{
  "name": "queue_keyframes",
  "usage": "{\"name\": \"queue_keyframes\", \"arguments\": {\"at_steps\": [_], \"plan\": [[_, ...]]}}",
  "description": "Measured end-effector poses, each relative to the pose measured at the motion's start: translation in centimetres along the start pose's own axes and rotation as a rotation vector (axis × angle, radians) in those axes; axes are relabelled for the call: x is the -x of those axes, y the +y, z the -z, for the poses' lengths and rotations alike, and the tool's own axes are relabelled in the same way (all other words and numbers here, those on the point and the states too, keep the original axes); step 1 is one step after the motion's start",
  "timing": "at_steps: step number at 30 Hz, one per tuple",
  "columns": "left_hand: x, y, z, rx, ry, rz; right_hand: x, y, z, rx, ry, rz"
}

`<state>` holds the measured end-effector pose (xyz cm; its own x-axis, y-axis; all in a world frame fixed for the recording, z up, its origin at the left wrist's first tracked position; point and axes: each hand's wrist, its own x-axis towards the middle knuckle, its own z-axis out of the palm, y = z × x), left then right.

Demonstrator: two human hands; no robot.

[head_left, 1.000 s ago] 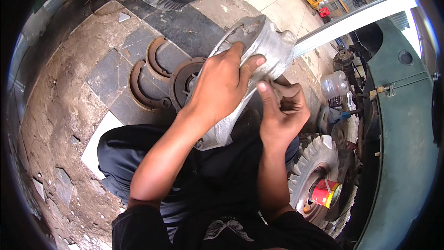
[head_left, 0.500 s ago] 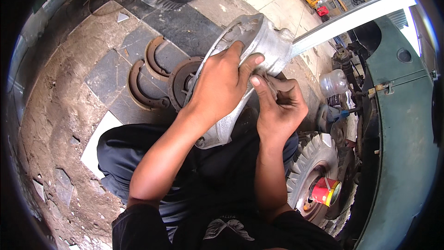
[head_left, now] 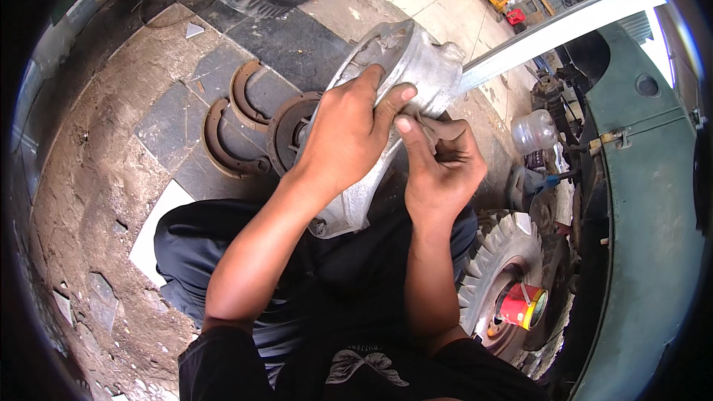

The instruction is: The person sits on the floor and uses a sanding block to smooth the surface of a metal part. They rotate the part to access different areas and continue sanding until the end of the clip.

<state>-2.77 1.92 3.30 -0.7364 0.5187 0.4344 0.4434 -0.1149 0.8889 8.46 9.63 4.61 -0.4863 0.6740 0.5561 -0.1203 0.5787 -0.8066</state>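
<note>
Edging nearer the left hand [head_left: 340, 128], which clamps the silvery casting [head_left: 433, 67], the right hand [head_left: 445, 167] pinches a grey scrap [head_left: 427, 129], apparently mid-rub.

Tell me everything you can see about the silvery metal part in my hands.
The silvery metal part looks like a dull casting: broad and rounded at the top, with openings in its upper face, extending down toward your lap. It is tilted. Your left hand grips it; your right hand pinches something greyish at its right side.
</note>
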Motion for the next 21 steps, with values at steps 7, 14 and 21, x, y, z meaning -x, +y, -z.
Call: {"name": "queue_keyframes", "arguments": {"at_steps": [7,14,21], "plan": [[0.6,-0.7,-0.6,-0.009,0.03,-0.069,0.4,1.4,2.4,-0.147,0.001,-0.07],[0.1,-0.4,0.1,0.056,-0.02,0.046,-0.3,0.5,0.0,-0.048,-0.04,-0.01],[0.2,0.0,0.6,0.15,-0.038,0.124,-0.3,2.7,1.6,-0.436,0.035,-0.073]]}}
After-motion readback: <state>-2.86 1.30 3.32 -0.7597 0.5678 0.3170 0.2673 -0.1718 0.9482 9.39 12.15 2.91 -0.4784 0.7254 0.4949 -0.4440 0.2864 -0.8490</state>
